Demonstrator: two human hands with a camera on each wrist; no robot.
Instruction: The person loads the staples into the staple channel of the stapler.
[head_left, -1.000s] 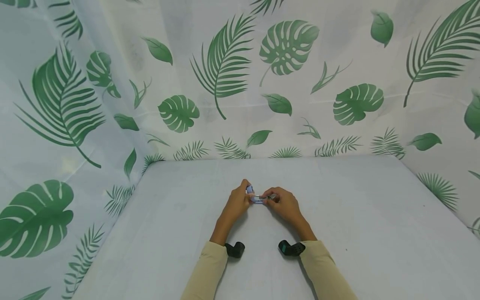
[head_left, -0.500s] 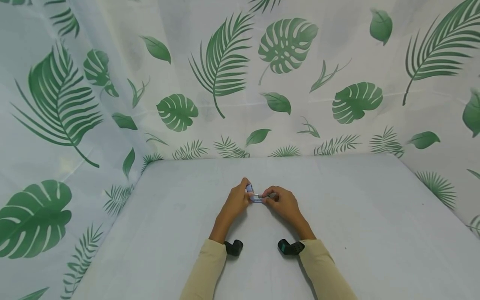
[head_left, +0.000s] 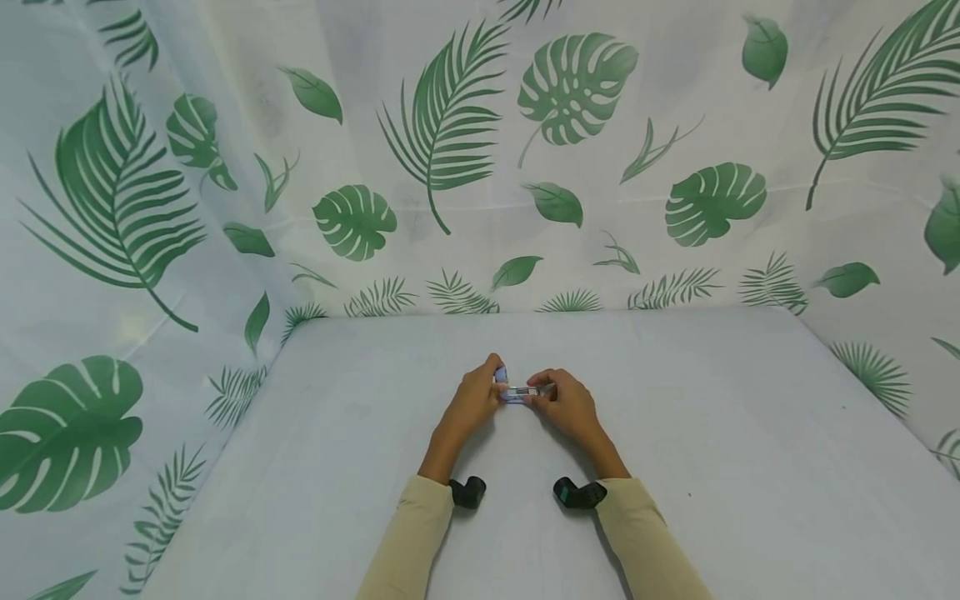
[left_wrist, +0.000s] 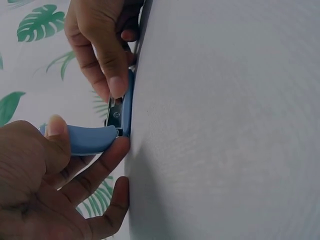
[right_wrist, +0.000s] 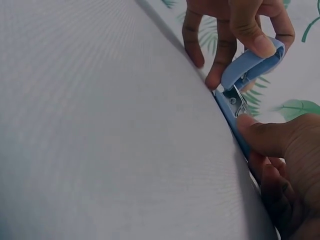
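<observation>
A light blue stapler (head_left: 514,399) is held between both hands over the white table, its top cover swung up from the metal magazine. My left hand (head_left: 474,400) grips that raised cover (left_wrist: 92,139), thumb on one side and fingers beneath, near the hinge. At the other end, my right hand (head_left: 570,405) pinches the magazine (left_wrist: 116,115) and the blue base (left_wrist: 128,102) between thumb and fingers. The right wrist view shows the cover (right_wrist: 245,67) standing at an angle to the base. The right fingers hide the magazine's far end, so its contents cannot be told.
The white-covered table (head_left: 337,467) spreads around both arms. Leaf-printed curtains (head_left: 480,167) rise at the back and sides. A black wrist camera (head_left: 468,493) sits on the left wrist, another camera (head_left: 579,493) on the right.
The right fingertips have shifted slightly, and more of the metal magazine shows between the hands. The left hand keeps its grip on the raised cover. The head view has tilted slightly.
</observation>
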